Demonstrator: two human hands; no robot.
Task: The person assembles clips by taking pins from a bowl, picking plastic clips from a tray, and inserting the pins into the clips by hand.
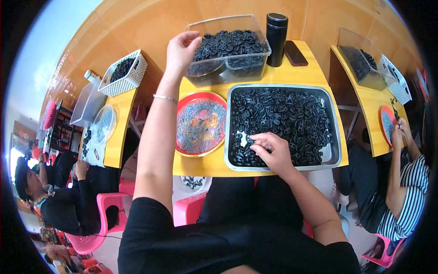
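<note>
Head view: small, flat, black, plastic-looking pieces with holes [287, 114] are spread across a rectangular silver metal tray [283, 85] on the yellow wooden table [205, 166], with two bare patches left near its corners. More such pieces are heaped in a clear rectangular plastic bin [253, 73] behind it. Each piece may be judged light, fairly stiff and not easily broken, though perhaps slippery and prone to catching on its neighbours; it would be best taken by its rim, between thumb and forefinger.

The left hand [185, 48] is raised by the bin's left side, its thumb and fingers curled loosely toward each other; whether anything is gripped cannot be told. The right hand [272, 150] is held over the tray's left part, with thumb and forefinger brought close together; whether a piece is pinched there cannot be made out. Beside the tray, fine wire-like bits [191, 137] are held in a round red dish [196, 152].
</note>
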